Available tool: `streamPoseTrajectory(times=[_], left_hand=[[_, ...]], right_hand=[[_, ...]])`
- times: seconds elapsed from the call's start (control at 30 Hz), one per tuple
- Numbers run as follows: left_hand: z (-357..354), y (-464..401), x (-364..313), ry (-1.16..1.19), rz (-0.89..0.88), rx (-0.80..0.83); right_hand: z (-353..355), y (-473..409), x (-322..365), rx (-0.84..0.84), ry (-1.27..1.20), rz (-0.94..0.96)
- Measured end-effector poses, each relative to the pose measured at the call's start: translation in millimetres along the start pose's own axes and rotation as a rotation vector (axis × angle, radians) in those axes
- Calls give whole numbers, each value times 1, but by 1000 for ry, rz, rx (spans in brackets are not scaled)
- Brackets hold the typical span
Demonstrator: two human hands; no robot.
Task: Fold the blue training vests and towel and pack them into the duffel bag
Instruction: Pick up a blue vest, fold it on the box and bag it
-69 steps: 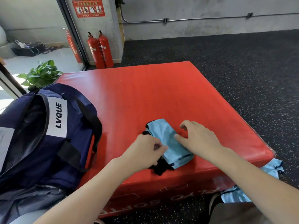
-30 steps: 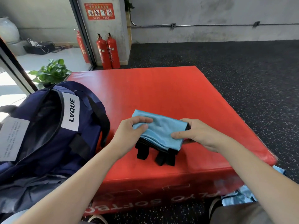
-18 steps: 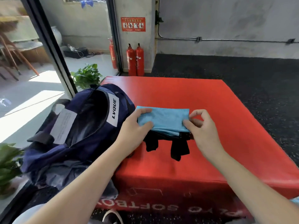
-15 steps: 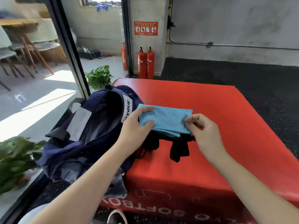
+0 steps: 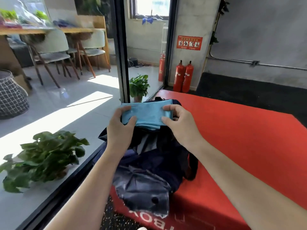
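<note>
Here I have both hands on the folded blue vest [image 5: 147,114], which I hold level over the open mouth of the navy duffel bag [image 5: 149,165]. My left hand [image 5: 120,125] pinches the vest's left end, thumb on top and fingers curled underneath; my right hand [image 5: 178,123] pinches the right end the same way, its thumb pressed on the upper face. The vest is a flat bundle with a few layers showing along its near edge, and it hangs just above the bag's dark inside, not yet lowered in. The bag sits on the left edge of the red padded box [image 5: 240,138], its slack near end drooping over the box's front corner, and a black strap [image 5: 192,165] trails down its right side. Left of the box, past a glass partition [image 5: 123,52], a leafy potted plant [image 5: 44,159] stands on the tiled floor, with a smaller one [image 5: 139,86] farther back. Two red fire extinguishers [image 5: 183,77] stand against the grey wall.
</note>
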State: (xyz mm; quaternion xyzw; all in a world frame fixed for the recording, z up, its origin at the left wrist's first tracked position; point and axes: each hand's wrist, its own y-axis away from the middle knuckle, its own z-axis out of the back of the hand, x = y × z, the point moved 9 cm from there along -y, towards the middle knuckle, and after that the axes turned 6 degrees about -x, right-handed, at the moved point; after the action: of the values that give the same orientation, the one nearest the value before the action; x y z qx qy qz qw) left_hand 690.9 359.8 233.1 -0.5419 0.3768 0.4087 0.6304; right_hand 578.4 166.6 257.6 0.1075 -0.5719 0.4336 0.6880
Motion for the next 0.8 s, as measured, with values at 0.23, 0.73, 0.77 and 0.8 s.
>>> streamPoseTrajectory(times=[0.23, 0.73, 0.77, 0.8], left_hand=[[3, -13, 34, -300, -39, 123], [-93, -5, 58, -387, 55, 482], [-92, -6, 64, -391, 83, 465], [-90, -7, 69, -395, 110, 440]], right_hand=[[-52, -33, -26, 74, 174, -207], [-23, -10, -96, 94, 334, -448], [-21, -8, -97, 92, 342, -439], [-20, -6, -98, 91, 344, -427]])
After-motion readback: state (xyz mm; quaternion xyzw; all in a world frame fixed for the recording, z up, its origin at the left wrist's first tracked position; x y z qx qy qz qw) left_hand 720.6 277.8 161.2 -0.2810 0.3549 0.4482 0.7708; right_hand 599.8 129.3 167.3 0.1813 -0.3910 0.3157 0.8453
